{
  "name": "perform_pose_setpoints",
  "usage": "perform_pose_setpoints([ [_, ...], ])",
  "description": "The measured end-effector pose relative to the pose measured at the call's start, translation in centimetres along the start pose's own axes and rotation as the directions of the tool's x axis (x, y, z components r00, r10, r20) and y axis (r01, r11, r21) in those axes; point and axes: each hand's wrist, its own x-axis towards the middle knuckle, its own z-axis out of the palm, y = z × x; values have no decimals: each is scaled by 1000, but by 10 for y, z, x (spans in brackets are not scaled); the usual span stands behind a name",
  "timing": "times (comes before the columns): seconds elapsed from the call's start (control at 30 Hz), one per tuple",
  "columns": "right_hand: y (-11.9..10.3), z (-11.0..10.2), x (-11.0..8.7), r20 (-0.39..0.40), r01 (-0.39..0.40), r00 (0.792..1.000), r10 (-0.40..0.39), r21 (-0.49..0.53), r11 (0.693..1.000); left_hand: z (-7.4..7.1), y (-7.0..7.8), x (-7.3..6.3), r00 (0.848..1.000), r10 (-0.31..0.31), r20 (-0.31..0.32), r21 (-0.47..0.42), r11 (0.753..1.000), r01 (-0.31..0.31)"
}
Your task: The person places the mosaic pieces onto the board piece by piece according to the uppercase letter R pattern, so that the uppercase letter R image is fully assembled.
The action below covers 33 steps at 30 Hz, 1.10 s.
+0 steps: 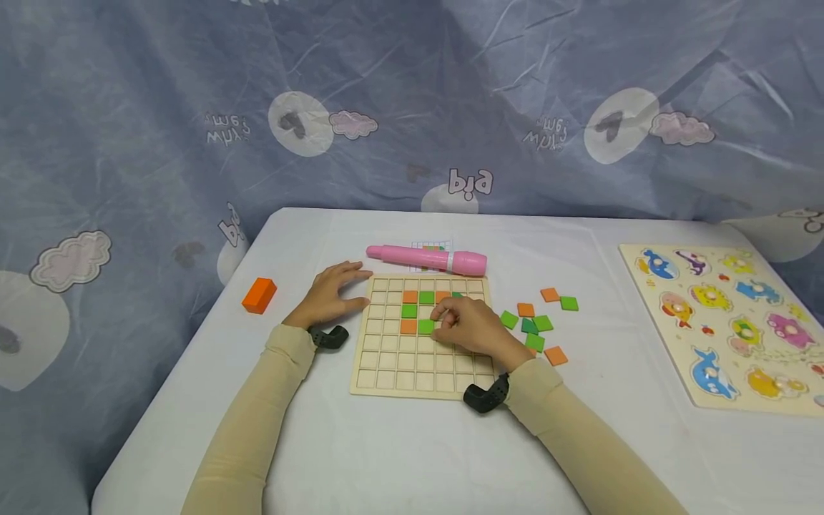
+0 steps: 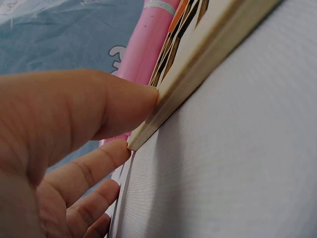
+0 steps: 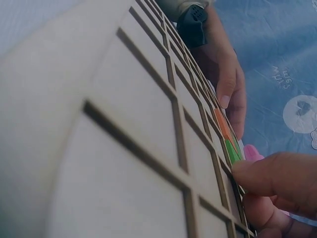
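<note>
A wooden grid board (image 1: pixel 386 361) lies on the white table, with orange and green square tiles in some of its cells. My left hand (image 1: pixel 330 295) is at the board's left edge, its thumb and a fingertip against the rim in the left wrist view. Over the middle of the board, my right hand (image 1: pixel 473 327) has its fingers curled, the thumb and index tips beside a green tile (image 1: pixel 425 327). An orange tile (image 1: pixel 408 327) is in the cell left of that one. The fingers hide the cell under them; I cannot tell whether they pinch a tile.
Several loose tiles (image 1: pixel 543 323) lie right of the board. A pink pen-shaped object (image 1: pixel 412 256) lies behind it, over a printed grid card (image 1: pixel 430 244). An orange block (image 1: pixel 260 295) is at the left. A wooden animal puzzle (image 1: pixel 682 350) lies far right.
</note>
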Motion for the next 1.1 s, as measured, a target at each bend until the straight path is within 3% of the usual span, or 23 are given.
perform_pose_setpoints([
  [0.43,6,-5,1,37,55,998,-57,58,997,0,1,0,1000,2,-5,-2,1000,-2],
  [0.57,10,-10,0,63,70,995,-80,139,988,1,0,0,1000,3,-6,0,1000,-3],
  [0.73,17,-21,-4,84,31,995,-54,257,966,0,1,0,1000,5,-7,-3,1000,-5],
  [1.1,38,-60,-22,-11,57,998,-56,303,951,1,-3,2,1000,0,-4,2,1000,0],
])
